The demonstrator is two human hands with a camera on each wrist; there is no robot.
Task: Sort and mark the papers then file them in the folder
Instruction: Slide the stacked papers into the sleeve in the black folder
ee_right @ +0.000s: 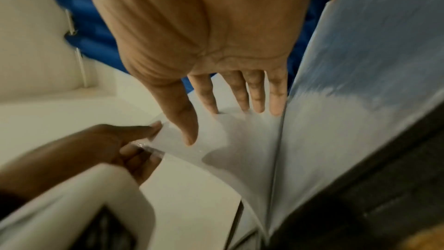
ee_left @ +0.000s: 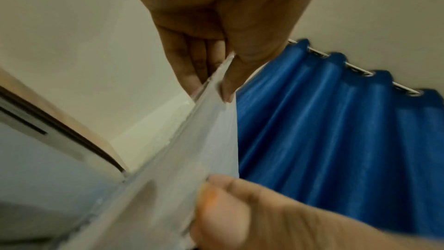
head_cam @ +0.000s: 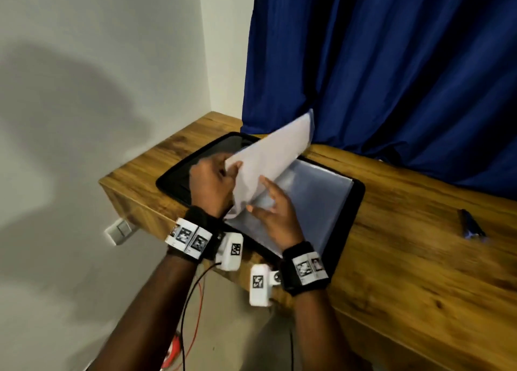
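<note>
L hand point(head_cam: 212, 184) pinching sheet point(head_cam: 275, 152), R hand point(head_cam: 275, 212) flat, folder point(head_cam: 345, 225) open

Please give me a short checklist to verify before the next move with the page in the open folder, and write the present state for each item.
1. Folder lies open and flat on the desk: ok.
2. Left hand pinches the edge of the raised page: ok.
3. Right hand has straight fingers against the page, not gripping it: ok.
4. Page is free of creases: not ok, it looks crumpled near the hands.
5. Paper is fully inside the clear sleeve: cannot tell.
6. Pen lies on the desk, apart from the folder: ok.
</note>
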